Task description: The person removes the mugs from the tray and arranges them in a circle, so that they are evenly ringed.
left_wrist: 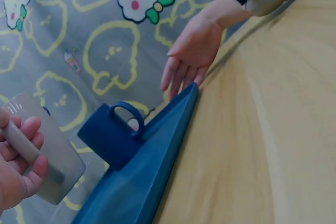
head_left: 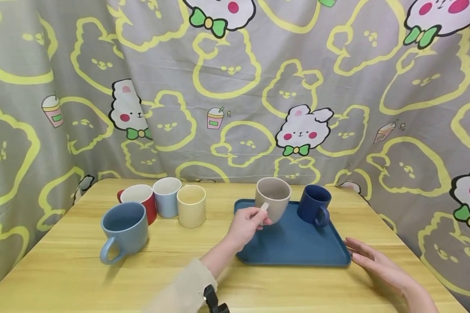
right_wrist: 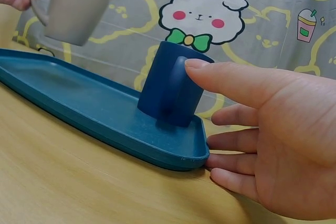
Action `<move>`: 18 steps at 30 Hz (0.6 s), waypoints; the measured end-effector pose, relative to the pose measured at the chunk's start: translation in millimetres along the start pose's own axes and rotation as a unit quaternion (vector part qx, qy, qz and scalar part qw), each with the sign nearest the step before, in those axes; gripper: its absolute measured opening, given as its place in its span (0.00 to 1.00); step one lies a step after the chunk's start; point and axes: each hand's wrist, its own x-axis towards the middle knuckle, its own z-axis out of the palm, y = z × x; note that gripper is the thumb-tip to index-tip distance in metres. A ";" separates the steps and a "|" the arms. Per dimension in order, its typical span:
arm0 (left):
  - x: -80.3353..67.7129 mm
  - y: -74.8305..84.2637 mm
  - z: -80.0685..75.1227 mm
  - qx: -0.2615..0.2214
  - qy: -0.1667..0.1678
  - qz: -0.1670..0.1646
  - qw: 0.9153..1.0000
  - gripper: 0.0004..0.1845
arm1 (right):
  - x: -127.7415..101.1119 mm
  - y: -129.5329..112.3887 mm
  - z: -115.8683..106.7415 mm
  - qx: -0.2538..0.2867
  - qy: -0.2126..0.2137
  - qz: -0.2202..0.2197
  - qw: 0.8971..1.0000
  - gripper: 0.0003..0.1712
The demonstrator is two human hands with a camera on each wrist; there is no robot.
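My left hand [head_left: 247,227] grips the handle of a grey-beige mug [head_left: 276,198]. In the right wrist view that mug [right_wrist: 81,6] hangs in the air above the blue tray [right_wrist: 68,90], its base apart from the surface. A dark blue mug [head_left: 313,204] stands upright on the tray's far right part, handle toward the front right. My right hand [head_left: 380,265] is beside the tray's right edge with fingers extended; in the right wrist view the fingertips [right_wrist: 218,142] are at the rim, touching or nearly so.
On the left of the wooden table [head_left: 172,269] stand a large blue mug [head_left: 127,230], a red mug with white inside [head_left: 149,208], a light blue mug [head_left: 167,202] and a pale yellow mug [head_left: 192,211]. A patterned curtain [head_left: 235,143] hangs behind the table.
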 end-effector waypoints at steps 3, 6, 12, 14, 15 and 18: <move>-8.7 5.6 -8.6 0.008 0.003 0.004 1.000 0.12 | -1.1 0.7 0.9 0.005 0.001 0.000 1.000 0.32; -18.1 9.4 -17.6 0.014 0.008 -0.001 1.000 0.12 | -1.3 0.2 1.3 0.015 -0.001 0.001 1.000 0.32; -38.4 11.5 -34.8 0.005 0.022 -0.015 1.000 0.12 | -0.5 0.7 1.8 0.034 -0.010 -0.004 0.999 0.32; -45.2 11.5 -40.7 0.004 0.026 -0.017 1.000 0.11 | -0.3 1.1 1.9 0.036 -0.007 -0.006 0.999 0.32; -48.7 11.7 -43.7 0.003 0.027 -0.018 0.999 0.11 | -0.2 1.1 1.8 0.037 -0.008 -0.006 0.999 0.32; -59.0 13.7 -52.8 0.013 0.032 -0.022 0.999 0.11 | 0.0 1.1 1.6 0.037 -0.007 -0.001 0.999 0.32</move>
